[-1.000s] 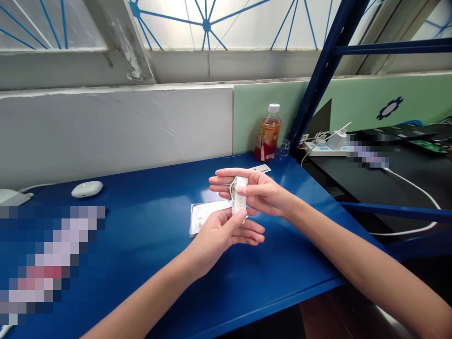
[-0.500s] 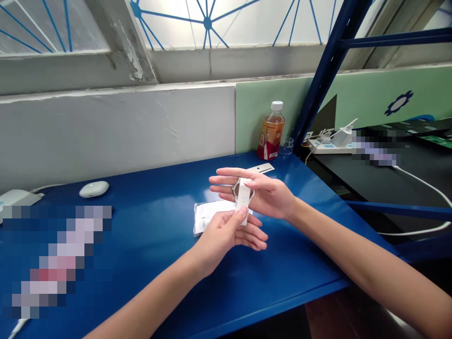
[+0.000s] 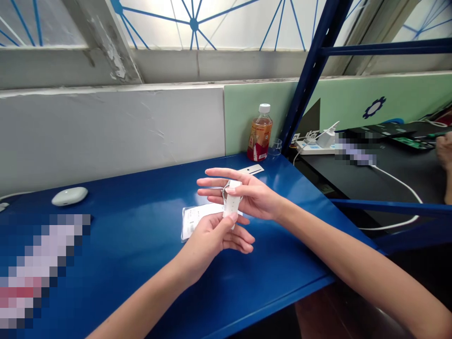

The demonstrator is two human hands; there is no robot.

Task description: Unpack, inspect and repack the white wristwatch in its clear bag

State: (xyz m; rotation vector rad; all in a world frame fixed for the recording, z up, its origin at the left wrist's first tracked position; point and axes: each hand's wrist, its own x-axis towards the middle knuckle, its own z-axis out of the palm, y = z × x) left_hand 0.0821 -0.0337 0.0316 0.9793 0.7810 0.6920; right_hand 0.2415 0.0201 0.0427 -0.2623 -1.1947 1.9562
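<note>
Above the middle of the blue table [image 3: 141,263] both my hands hold a small white strap-like piece [image 3: 232,201] with a metal ring at its top. My right hand [image 3: 247,195] pinches its upper end with the thumb, the other fingers stretched out to the left. My left hand [image 3: 215,235] pinches its lower end between thumb and fingers. A clear plastic packet [image 3: 194,217] with printed white card lies flat on the table just under and left of my hands.
A bottle of orange drink [image 3: 259,133] stands at the table's back edge beside a small clear cup [image 3: 274,147]. A white strip [image 3: 251,170] lies behind my hands, a white mouse [image 3: 69,196] at far left. A power strip [image 3: 314,146] sits on the black desk at right, where another person's hand [image 3: 445,150] shows.
My hands keep the same hold on the white piece. The view has shifted slightly, and another person's hand has come into sight at the right edge.
</note>
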